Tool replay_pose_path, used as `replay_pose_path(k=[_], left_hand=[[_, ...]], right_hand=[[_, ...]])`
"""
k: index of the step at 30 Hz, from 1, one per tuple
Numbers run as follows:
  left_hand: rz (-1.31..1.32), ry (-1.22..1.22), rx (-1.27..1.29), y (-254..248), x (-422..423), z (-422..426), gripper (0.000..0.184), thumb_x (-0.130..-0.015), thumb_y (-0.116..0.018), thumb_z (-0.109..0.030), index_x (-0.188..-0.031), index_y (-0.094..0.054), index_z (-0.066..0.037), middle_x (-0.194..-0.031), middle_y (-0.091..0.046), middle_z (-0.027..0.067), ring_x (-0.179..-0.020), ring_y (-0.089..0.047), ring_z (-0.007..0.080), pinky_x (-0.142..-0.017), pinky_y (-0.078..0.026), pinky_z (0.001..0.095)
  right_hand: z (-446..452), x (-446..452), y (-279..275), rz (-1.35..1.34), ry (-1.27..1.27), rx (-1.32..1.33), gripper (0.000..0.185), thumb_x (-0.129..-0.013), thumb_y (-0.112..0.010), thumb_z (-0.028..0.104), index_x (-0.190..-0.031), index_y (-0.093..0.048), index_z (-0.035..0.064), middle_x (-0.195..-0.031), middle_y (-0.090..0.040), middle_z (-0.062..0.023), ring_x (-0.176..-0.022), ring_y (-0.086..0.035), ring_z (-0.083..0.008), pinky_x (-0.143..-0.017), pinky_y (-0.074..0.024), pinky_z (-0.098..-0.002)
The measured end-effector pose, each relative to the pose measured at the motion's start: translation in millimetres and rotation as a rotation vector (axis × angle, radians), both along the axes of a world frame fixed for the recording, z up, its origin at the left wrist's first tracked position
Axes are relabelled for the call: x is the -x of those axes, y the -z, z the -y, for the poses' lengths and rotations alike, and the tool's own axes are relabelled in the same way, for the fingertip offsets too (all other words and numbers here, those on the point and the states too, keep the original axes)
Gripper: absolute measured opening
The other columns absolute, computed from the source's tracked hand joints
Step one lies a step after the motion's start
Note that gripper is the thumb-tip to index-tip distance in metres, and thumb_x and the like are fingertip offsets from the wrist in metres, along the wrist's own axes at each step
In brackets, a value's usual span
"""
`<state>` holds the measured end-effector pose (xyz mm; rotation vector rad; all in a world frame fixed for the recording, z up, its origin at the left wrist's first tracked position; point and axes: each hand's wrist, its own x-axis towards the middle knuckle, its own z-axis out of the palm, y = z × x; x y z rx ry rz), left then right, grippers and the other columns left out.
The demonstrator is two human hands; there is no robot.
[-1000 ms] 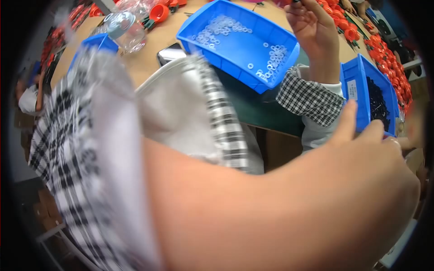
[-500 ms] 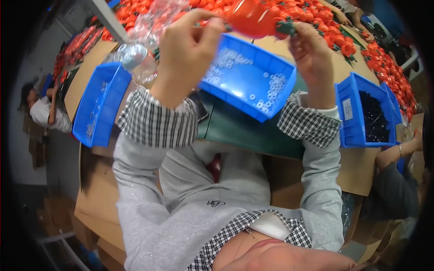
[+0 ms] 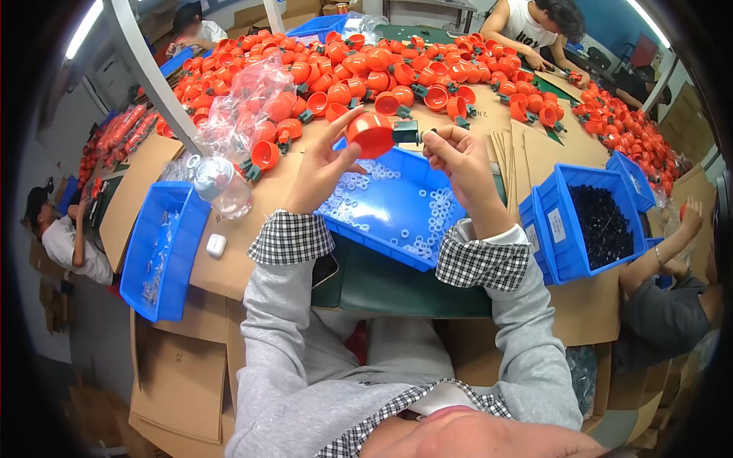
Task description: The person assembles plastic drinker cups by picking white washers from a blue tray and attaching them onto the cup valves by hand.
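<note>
A red cup (image 3: 370, 137) with a dark green threaded fitting (image 3: 406, 132) is held up over a blue bin (image 3: 393, 200). The fingers of my left hand (image 3: 324, 172) curve around the cup's left side, the thumb beneath it. Thumb and forefinger of my right hand (image 3: 462, 164) pinch at the fitting's narrow far end; whether a small part is also between them cannot be made out. Loose white rings (image 3: 439, 221) lie scattered inside the bin, below both hands.
A heap of red cups (image 3: 374, 69) covers the table's far side, with a clear plastic bag (image 3: 248, 95) on it. Left stand a bottle (image 3: 221, 187), a white case (image 3: 216, 245) and a bin of small clear parts (image 3: 162, 252). Right is a bin of black parts (image 3: 602, 225). Co-workers sit around.
The view has tilted up, showing more of the heap and co-workers. The cup, blurred before, is lower in view and sharp. Both hands stay on the cup and its fitting.
</note>
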<state>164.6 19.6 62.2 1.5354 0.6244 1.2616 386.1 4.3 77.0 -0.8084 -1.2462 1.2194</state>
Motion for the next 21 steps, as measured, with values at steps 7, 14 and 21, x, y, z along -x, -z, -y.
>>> replay_pose_path(k=[7, 14, 21], left_hand=[[0.261, 0.378, -0.03, 27, 28, -13, 0.054, -0.088, -0.056, -0.016, -0.134, -0.033, -0.001, -0.139, -0.031, 0.0177, -0.123, -0.041, 0.0299, -0.101, -0.038, 0.0421], [-0.141, -0.002, 0.435, 33, 16, -5, 0.066, -0.092, -0.027, -0.057, -0.111, -0.052, 0.002, -0.079, -0.063, 0.0155, -0.059, -0.063, 0.0197, -0.056, -0.054, 0.027], [-0.13, 0.078, 0.066, 22, 18, 0, 0.056, -0.089, -0.058, -0.021, -0.134, -0.03, -0.003, -0.095, -0.059, 0.0116, -0.059, -0.056, 0.0086, -0.051, -0.047, 0.0222]], right_hand=[[-17, 4, 23, -0.197, -0.146, 0.267, 0.019, -0.082, -0.066, 0.016, -0.086, -0.06, -0.0021, -0.075, -0.062, -0.0062, -0.062, -0.054, -0.0077, -0.056, -0.0432, -0.02], [-3, 20, 21, 0.165, -0.038, -0.119, 0.015, -0.082, -0.066, 0.013, -0.084, -0.059, -0.0006, -0.072, -0.062, -0.0054, -0.061, -0.056, -0.0072, -0.056, -0.0452, -0.0202], [-16, 9, 29, -0.1, -0.086, 0.239, 0.014, -0.084, -0.063, 0.014, -0.086, -0.058, 0.0006, -0.073, -0.059, -0.0033, -0.06, -0.054, -0.0061, -0.056, -0.0453, -0.016]])
